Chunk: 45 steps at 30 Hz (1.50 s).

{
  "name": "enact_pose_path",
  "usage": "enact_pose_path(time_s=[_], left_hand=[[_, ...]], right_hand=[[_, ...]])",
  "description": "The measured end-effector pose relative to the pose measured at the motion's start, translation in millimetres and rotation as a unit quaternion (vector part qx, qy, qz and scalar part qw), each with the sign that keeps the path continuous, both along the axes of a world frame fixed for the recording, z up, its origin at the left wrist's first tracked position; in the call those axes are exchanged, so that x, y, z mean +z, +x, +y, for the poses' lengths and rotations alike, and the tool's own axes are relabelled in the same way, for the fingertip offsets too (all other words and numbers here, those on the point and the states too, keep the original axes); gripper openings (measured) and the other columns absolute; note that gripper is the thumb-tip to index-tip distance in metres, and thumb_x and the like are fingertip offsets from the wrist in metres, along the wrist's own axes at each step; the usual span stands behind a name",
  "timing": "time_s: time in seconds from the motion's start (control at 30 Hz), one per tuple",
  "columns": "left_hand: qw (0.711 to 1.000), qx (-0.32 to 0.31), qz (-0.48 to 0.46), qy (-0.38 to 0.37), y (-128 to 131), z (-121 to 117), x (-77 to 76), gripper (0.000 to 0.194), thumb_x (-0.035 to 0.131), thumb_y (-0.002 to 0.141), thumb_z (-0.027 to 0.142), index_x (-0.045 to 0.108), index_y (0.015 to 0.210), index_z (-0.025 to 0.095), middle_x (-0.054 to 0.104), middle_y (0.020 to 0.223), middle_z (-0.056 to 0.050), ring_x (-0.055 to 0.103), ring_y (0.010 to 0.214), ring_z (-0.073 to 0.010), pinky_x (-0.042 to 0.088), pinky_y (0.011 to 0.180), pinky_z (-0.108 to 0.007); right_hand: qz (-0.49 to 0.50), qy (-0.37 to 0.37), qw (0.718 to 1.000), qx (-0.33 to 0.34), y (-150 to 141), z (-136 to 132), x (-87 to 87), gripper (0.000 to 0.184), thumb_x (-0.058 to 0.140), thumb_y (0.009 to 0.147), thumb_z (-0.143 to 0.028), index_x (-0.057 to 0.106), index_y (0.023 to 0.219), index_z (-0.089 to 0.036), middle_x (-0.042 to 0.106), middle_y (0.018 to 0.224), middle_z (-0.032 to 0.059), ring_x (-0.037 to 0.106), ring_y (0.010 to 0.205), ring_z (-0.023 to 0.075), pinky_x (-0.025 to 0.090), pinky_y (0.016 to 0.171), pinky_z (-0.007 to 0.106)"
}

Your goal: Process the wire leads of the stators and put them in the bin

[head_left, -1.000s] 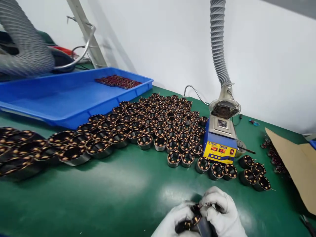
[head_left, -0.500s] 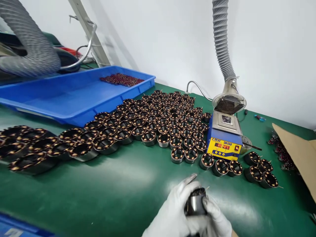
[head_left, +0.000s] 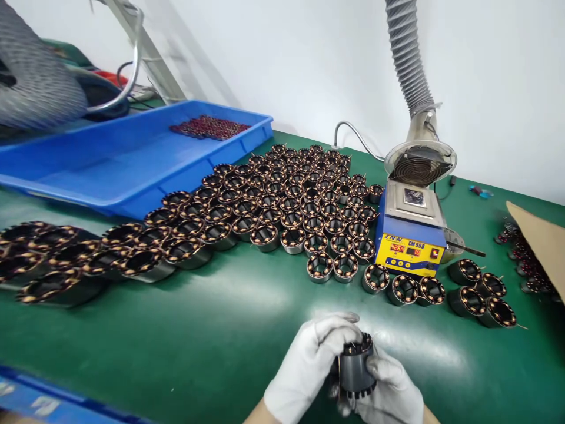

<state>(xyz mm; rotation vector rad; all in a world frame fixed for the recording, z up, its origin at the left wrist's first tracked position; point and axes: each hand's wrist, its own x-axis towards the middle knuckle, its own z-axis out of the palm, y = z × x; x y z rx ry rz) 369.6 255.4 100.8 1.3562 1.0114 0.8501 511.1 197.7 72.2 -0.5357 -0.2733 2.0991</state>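
Both of my white-gloved hands are around one motor stator (head_left: 355, 370), a dark metal ring with black toothed ends, above the front of the green table. My left hand (head_left: 312, 353) grips it from the left, fingertips at its upper rim. From the right, my right hand (head_left: 392, 383) holds its side with the thumb, and its lower fingers are partly hidden under the part. A thin wire shows along the stator's left side. Beyond my hands, several more stators (head_left: 318, 267) with copper windings stand upright in close rows.
A blue solder pot (head_left: 409, 232) with a lit display stands at right under an exhaust hood (head_left: 420, 162). A large blue tray (head_left: 132, 171) with small dark red parts lies at back left. A cardboard flap (head_left: 541, 241) is at far right; a blue edge (head_left: 57, 397) at front left.
The held stator has been tipped, so its lower toothed end and dark side now show. My hands stay on it. The camera view has shifted slightly, and the solder pot's display numbers differ.
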Motion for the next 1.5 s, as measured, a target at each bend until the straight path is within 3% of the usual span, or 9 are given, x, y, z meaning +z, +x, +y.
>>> enact_pose_path(time_s=[0.1, 0.27, 0.43, 0.6, 0.77, 1.0, 1.17, 1.3, 1.5], left_hand=[[0.996, 0.076, -0.005, -0.04, -11.9, 0.3, -5.7, 0.028, 0.047, 0.078, 0.04, 0.066, 0.077, 0.019, 0.064, 0.095, -0.006, 0.057, 0.096, -0.0242, 0.045, 0.087, -0.032], [0.999, -0.032, 0.022, -0.014, -5.5, -19.7, -18.7, 0.073, 0.074, 0.046, 0.018, 0.055, 0.116, 0.027, 0.054, 0.118, -0.003, 0.048, 0.111, -0.0275, 0.037, 0.1, -0.037], [1.0, 0.005, -0.014, -0.009, 16.9, -14.6, -7.3, 0.017, 0.056, 0.07, 0.032, 0.069, 0.077, 0.025, 0.065, 0.096, -0.001, 0.053, 0.103, -0.0241, 0.033, 0.103, -0.038], [0.982, 0.166, -0.016, -0.093, 3.6, -0.2, 8.2, 0.03, 0.052, 0.072, 0.044, 0.067, 0.076, 0.018, 0.065, 0.089, -0.007, 0.057, 0.096, -0.0272, 0.045, 0.09, -0.036], [0.991, 0.047, -0.05, -0.112, 21.1, -11.8, 11.4, 0.03, 0.061, 0.063, 0.033, 0.067, 0.087, 0.016, 0.065, 0.092, -0.007, 0.06, 0.09, -0.0262, 0.048, 0.086, -0.033], [0.907, 0.294, -0.246, -0.173, 16.1, -10.3, -11.3, 0.045, 0.074, 0.063, 0.046, 0.06, 0.093, 0.014, 0.064, 0.072, -0.005, 0.062, 0.074, -0.0189, 0.051, 0.074, -0.024], [0.987, 0.075, -0.074, -0.119, 2.7, -20.6, -22.2, 0.058, 0.074, 0.057, 0.027, 0.056, 0.112, 0.019, 0.055, 0.115, -0.01, 0.051, 0.108, -0.0298, 0.048, 0.087, -0.037], [0.978, 0.012, -0.103, -0.178, 18.1, -28.8, -13.9, 0.05, 0.07, 0.049, 0.016, 0.062, 0.099, 0.02, 0.063, 0.09, -0.003, 0.061, 0.069, -0.0209, 0.05, 0.054, -0.023], [0.923, 0.222, -0.233, -0.208, 17.6, -2.3, -12.3, 0.034, 0.074, 0.06, 0.039, 0.061, 0.078, 0.013, 0.059, 0.058, -0.003, 0.054, 0.05, -0.0146, 0.047, 0.05, -0.02]], right_hand=[[0.02, -0.024, 0.999, 0.013, 0.5, 1.6, 2.7, 0.042, 0.069, 0.066, -0.04, 0.061, 0.099, -0.015, 0.069, 0.09, 0.0092, 0.066, 0.072, 0.0203, 0.047, 0.054, 0.025], [-0.018, -0.067, 0.997, -0.017, 0.9, -1.7, 0.6, 0.037, 0.062, 0.072, -0.044, 0.063, 0.097, -0.017, 0.069, 0.09, 0.0065, 0.063, 0.081, 0.0211, 0.048, 0.071, 0.034], [-0.013, -0.035, 0.999, 0.022, 2.1, -1.3, -1.8, 0.036, 0.066, 0.07, -0.044, 0.062, 0.095, -0.019, 0.069, 0.081, 0.0055, 0.065, 0.073, 0.022, 0.048, 0.065, 0.035], [0.018, -0.047, 0.998, 0.028, 1.0, 2.7, -0.4, 0.046, 0.066, 0.067, -0.049, 0.065, 0.094, -0.012, 0.069, 0.09, 0.0104, 0.065, 0.072, 0.0197, 0.046, 0.057, 0.026], [0.009, -0.049, 0.999, 0.0, 0.4, 0.4, -2.8, 0.034, 0.065, 0.072, -0.045, 0.065, 0.095, -0.02, 0.07, 0.085, 0.0042, 0.063, 0.071, 0.0164, 0.045, 0.061, 0.027], [0.024, -0.021, 0.998, 0.048, 9.1, 2.8, -1.0, 0.048, 0.062, 0.07, -0.055, 0.063, 0.099, -0.018, 0.067, 0.087, 0.0068, 0.062, 0.063, 0.0163, 0.036, 0.045, 0.021], [0.053, -0.076, 0.996, 0.01, 4.0, 6.4, 5.6, 0.051, 0.058, 0.069, -0.061, 0.064, 0.101, -0.021, 0.069, 0.088, 0.0064, 0.063, 0.081, 0.0227, 0.046, 0.068, 0.034], [0.057, -0.074, 0.995, 0.029, 2.7, 4.5, 4.0, 0.053, 0.058, 0.069, -0.06, 0.065, 0.102, -0.019, 0.07, 0.091, 0.0062, 0.064, 0.077, 0.0208, 0.046, 0.072, 0.034], [0.012, -0.075, 0.997, 0.024, 7.1, -4.6, -3.7, 0.045, 0.057, 0.075, -0.051, 0.064, 0.101, -0.016, 0.07, 0.081, 0.0072, 0.061, 0.061, 0.0159, 0.043, 0.059, 0.028]])
